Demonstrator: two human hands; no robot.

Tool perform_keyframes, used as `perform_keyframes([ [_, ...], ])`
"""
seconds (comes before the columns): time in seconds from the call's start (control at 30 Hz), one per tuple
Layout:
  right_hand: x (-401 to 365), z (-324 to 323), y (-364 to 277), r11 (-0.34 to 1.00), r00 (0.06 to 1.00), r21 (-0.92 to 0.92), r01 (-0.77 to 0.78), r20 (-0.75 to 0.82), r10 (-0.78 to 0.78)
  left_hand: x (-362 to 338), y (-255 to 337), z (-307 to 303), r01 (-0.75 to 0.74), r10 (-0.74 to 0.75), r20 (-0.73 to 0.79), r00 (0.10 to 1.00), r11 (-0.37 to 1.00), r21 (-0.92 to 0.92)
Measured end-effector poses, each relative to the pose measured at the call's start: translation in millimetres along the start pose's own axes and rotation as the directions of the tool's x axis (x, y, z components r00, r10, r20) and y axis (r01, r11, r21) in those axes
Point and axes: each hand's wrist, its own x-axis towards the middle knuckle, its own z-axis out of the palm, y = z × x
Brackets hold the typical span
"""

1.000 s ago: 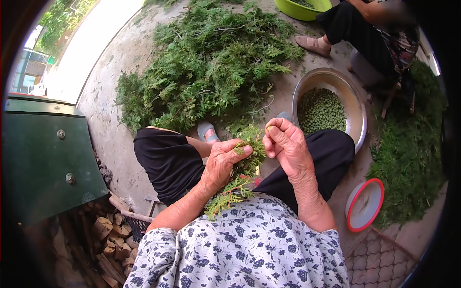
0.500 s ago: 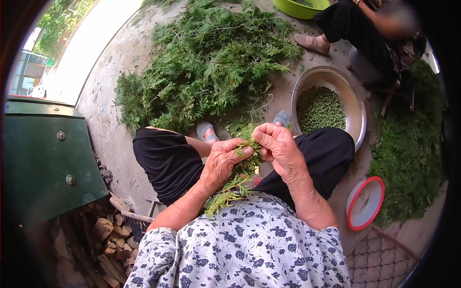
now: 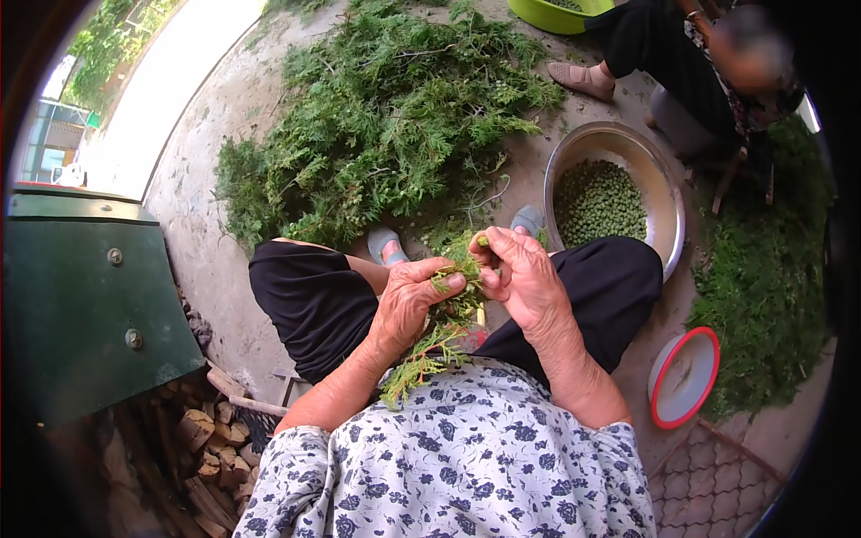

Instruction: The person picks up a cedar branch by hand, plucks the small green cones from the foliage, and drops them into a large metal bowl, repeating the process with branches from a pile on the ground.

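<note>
My left hand [image 3: 414,303] pinches a leafy cypress-like evergreen sprig [image 3: 430,361] between thumb and fingers. Its lower end hangs down over my patterned shirt. Just to the right, my right hand [image 3: 523,280] is closed, with a small green cone [image 3: 483,241] between thumb and forefinger. The two hands are close together above my lap. Beyond my knee on the right stands a metal basin [image 3: 668,211] holding many round green cones [image 3: 599,202].
A large heap of cut evergreen branches [image 3: 386,117] lies ahead, with more greenery [image 3: 762,296] at right. Nearby are a red-rimmed bowl [image 3: 659,381], a green tub [image 3: 556,20], a seated person [image 3: 628,40], a green metal box [image 3: 81,296] and split firewood [image 3: 211,439].
My right hand has drawn slightly back from the sprig, and a small green cone now shows at its fingertips. My left hand keeps hold of the sprig. The other person's upper body has shifted.
</note>
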Motion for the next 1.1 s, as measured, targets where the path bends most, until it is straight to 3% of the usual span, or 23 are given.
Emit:
perform_keyframes([
  [0.03, 1, -2, -1, 0.994, 0.999, 0.112, 0.020, -0.030, -0.016, 0, -3, -1, 0.001, -0.001, 0.001, 1.000, 1.000, 0.002],
  [0.1, -3, 2, -6, 0.995, 0.998, 0.089, 0.044, 0.031, -0.047, 1, -11, -2, 0.029, -0.028, 0.010, 1.000, 0.991, -0.128],
  [0.17, -6, 9, -10, 0.991, 0.994, 0.086, 0.101, 0.026, -0.103, 2, -9, -2, -0.012, 0.013, 0.002, 1.000, 0.995, -0.101],
  [0.2, -7, 4, -10, 0.992, 0.989, 0.023, 0.122, 0.084, -0.124, 3, -9, -2, -0.054, 0.054, -0.004, 0.999, 0.996, -0.074],
  [0.23, -8, 2, -9, 0.992, 0.989, 0.022, 0.122, 0.084, -0.123, 3, -10, -2, -0.054, 0.054, -0.004, 0.999, 0.996, -0.075],
  [0.33, -12, 3, -9, 0.973, 0.993, -0.205, 0.108, 0.068, -0.096, 3, -12, -2, -0.008, 0.009, 0.006, 1.000, 0.986, -0.164],
  [0.43, -10, 0, -3, 0.970, 0.993, -0.227, 0.083, 0.101, -0.061, 3, -9, -1, 0.021, -0.021, 0.001, 1.000, 0.983, -0.185],
  [0.53, -10, 2, -3, 0.968, 0.994, -0.233, 0.094, 0.074, -0.079, 2, -4, 1, -0.027, 0.027, -0.002, 1.000, 0.992, -0.121],
  [0.6, -9, 1, -1, 0.965, 0.994, -0.244, 0.099, 0.067, -0.085, 0, -1, 2, -0.165, 0.164, 0.020, 0.986, 0.983, 0.081],
  [0.63, -8, -1, 1, 0.983, 0.996, -0.173, 0.065, 0.078, -0.052, 0, -4, 1, -0.165, 0.164, 0.020, 0.986, 0.983, 0.081],
  [0.7, -6, -4, 5, 0.994, 0.996, -0.102, 0.030, 0.091, -0.021, 1, -12, 0, 0.068, -0.053, 0.054, 0.997, 0.946, -0.316],
  [0.77, -4, -6, 7, 0.991, 0.990, 0.106, -0.081, 0.126, 0.067, 1, -10, 4, 0.074, -0.062, 0.042, 0.997, 0.924, -0.375],
  [0.9, -5, -18, -3, 0.961, 0.986, 0.263, -0.078, 0.166, 0.035, 1, -12, 3, 0.090, -0.086, 0.031, 0.996, 0.876, -0.474],
  [1.0, -19, -32, -35, 0.957, 0.956, 0.080, 0.280, -0.110, -0.271, 1, -5, 6, 0.103, -0.127, -0.012, 0.992, 0.855, -0.509],
  [1.1, -29, -81, -71, 0.787, 0.723, -0.338, 0.517, -0.319, -0.612, 5, -14, 6, 0.083, -0.131, -0.044, 0.990, 0.815, -0.573],
])
